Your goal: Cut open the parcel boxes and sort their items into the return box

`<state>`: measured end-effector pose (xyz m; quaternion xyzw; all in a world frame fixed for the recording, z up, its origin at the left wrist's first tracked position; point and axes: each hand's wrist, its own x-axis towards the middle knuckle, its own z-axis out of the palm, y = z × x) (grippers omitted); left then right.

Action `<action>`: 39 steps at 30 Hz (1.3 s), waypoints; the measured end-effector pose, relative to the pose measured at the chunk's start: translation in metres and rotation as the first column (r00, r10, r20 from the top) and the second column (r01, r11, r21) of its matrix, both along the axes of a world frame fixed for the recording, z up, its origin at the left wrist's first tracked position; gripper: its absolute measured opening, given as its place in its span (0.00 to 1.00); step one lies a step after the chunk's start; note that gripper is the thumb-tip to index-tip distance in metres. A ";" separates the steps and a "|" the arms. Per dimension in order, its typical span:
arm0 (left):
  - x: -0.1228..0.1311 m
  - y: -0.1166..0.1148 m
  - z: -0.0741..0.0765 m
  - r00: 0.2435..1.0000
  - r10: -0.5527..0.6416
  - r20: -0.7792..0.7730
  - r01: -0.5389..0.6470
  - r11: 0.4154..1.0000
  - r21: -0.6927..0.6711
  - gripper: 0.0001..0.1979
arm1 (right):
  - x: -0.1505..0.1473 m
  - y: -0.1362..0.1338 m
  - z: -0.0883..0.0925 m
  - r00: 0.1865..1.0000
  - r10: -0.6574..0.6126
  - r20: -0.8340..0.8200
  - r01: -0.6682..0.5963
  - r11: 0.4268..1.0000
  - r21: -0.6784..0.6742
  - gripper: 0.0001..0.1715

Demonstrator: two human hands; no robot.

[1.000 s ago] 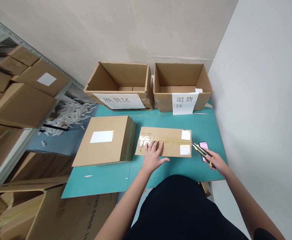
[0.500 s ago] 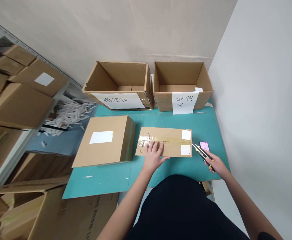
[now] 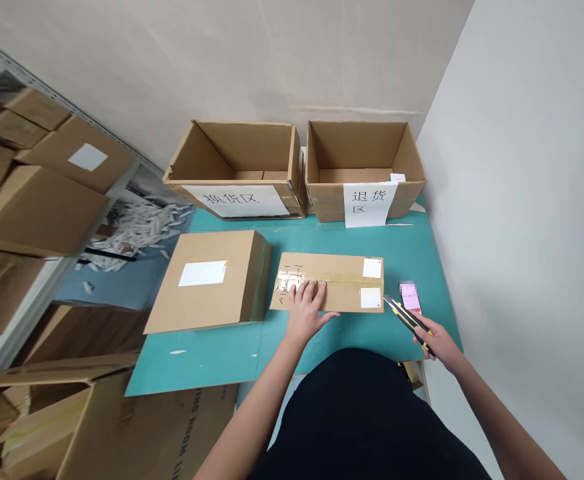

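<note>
A long flat cardboard box (image 3: 345, 268), sealed with tape along its middle and bearing two white labels at its right end, lies on the teal table (image 3: 222, 360). My left hand (image 3: 306, 315) rests on its left half with fingers spread. In my right hand (image 3: 437, 340) is a black and yellow box cutter (image 3: 409, 321). Its blade tip points up and left, close to the box's right end; whether it touches cannot be made out. Just above the cutter lies a phone (image 3: 410, 297) with a pink screen.
To the left sits a bigger cardboard box (image 3: 207, 303) with a white label. Two open cartons with handwritten signs, a left carton (image 3: 297, 157) and a right carton (image 3: 325, 212), stand at the back. Shelves of boxes (image 3: 47, 207) fill the left side; a wall (image 3: 522, 200) rises at right.
My right hand has drawn the box cutter down and slightly right, away from the taped seam at the box's end. More of the phone shows. My left hand stays in place.
</note>
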<state>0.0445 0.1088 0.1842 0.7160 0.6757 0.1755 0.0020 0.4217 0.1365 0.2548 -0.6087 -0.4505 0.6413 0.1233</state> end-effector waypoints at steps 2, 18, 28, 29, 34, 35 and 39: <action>0.000 0.000 -0.001 1.000 0.001 0.017 -0.001 1.000 0.000 0.40 | 0.004 -0.001 0.000 1.000 -0.031 0.003 0.031 0.999 0.035 0.48; -0.002 -0.003 -0.005 1.000 -0.017 0.024 0.016 0.999 0.051 0.40 | -0.020 0.044 -0.022 0.997 -0.062 -0.055 0.071 0.979 0.192 0.47; -0.003 -0.002 -0.006 0.999 -0.012 0.034 0.011 0.999 0.042 0.40 | -0.020 0.045 -0.022 0.999 -0.028 -0.021 0.032 0.982 0.186 0.47; -0.003 -0.002 -0.006 0.999 -0.014 0.033 0.012 0.999 0.045 0.39 | -0.020 0.045 -0.021 1.000 -0.020 -0.010 0.022 0.983 0.183 0.47; -0.001 -0.001 -0.003 1.000 -0.011 0.012 0.011 0.999 0.042 0.40 | -0.017 0.041 -0.018 0.998 0.064 0.013 -0.065 0.990 0.122 0.45; -0.001 -0.001 -0.003 1.000 -0.009 0.007 0.009 0.999 0.038 0.40 | -0.016 0.041 -0.016 0.997 0.078 0.015 -0.079 0.990 0.113 0.45; 0.000 -0.001 -0.002 1.000 -0.007 0.000 0.007 1.000 0.028 0.41 | -0.012 0.045 -0.007 0.992 0.121 0.028 -0.123 0.988 0.092 0.45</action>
